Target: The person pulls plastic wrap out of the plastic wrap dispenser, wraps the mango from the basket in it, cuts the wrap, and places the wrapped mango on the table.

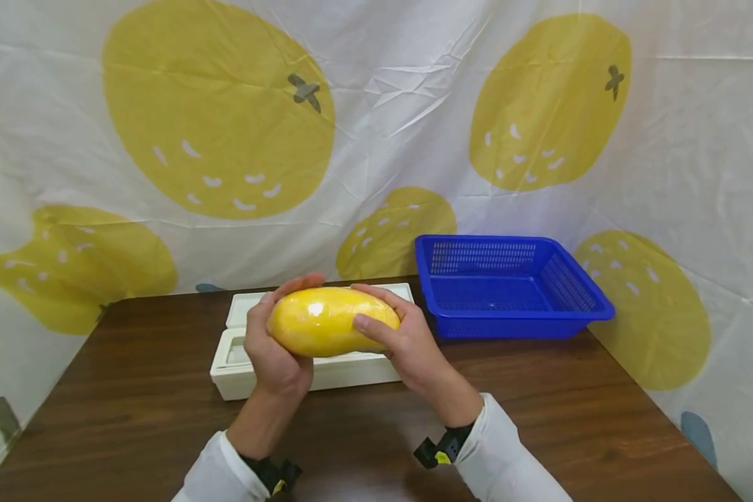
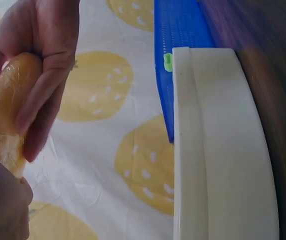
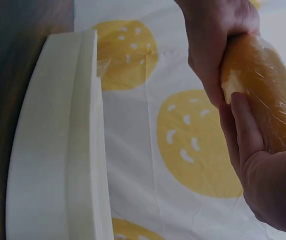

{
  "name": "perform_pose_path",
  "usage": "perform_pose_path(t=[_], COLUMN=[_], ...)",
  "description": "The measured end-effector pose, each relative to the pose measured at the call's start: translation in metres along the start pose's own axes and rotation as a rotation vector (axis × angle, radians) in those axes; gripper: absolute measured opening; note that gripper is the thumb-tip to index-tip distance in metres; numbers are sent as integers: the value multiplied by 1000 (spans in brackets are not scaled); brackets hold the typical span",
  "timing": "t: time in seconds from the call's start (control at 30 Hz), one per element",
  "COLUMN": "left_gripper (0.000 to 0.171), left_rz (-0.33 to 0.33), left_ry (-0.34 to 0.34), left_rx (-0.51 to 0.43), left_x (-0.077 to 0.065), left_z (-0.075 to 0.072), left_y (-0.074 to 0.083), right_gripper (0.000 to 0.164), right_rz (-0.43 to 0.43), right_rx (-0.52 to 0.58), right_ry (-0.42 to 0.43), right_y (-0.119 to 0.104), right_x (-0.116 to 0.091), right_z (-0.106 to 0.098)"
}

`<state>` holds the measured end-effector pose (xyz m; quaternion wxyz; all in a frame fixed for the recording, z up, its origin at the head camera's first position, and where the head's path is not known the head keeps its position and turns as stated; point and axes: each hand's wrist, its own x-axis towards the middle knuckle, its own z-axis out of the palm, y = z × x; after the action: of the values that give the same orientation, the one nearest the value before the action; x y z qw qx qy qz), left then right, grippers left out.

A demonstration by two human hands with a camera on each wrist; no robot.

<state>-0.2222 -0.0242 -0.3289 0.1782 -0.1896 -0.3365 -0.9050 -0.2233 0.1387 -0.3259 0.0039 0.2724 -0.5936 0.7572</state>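
Observation:
Both hands hold a long, rounded yellow fruit [image 1: 323, 322] wrapped in shiny cling film, raised over a white box. My left hand [image 1: 276, 352] grips its left end, fingers round the far side. At the other end my right hand [image 1: 408, 341] has its thumb on top and its fingers curled behind. Creases in the film show in the right wrist view, where the wrapped fruit [image 3: 263, 85] lies between both palms. Below it stands the long white box [image 1: 351, 375] with its lid [image 1: 245, 303] tipped back; the hands and fruit hide much of its inside.
A blue plastic basket [image 1: 514, 324] with mesh sides stands behind the box to the right, at the back of the dark wooden table [image 1: 132, 390]. Behind the table hangs a white cloth [image 1: 389, 125] printed with yellow fruit. In the left wrist view, a small green piece [image 2: 168, 62] shows at the box's end.

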Motion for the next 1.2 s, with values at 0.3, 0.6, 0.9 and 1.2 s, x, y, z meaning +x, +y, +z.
perform_pose_path(t=[0.3, 0.6, 0.9, 1.2], left_gripper=[40, 40, 41, 71], left_rz=[-63, -51, 84, 245], left_ry=[32, 31, -143, -475], left_rx=[-44, -13, 520, 1136], left_x=[-7, -8, 1, 12], left_z=[6, 7, 4, -5], left_y=[1, 1, 12, 52], right_gripper=[51, 51, 50, 48], right_rz=[20, 15, -1, 0], right_rx=[158, 146, 10, -212], right_ry=[1, -18, -60, -30], right_y=[2, -1, -15, -25], right_x=[-1, -1, 3, 4], right_z=[1, 1, -22, -41])
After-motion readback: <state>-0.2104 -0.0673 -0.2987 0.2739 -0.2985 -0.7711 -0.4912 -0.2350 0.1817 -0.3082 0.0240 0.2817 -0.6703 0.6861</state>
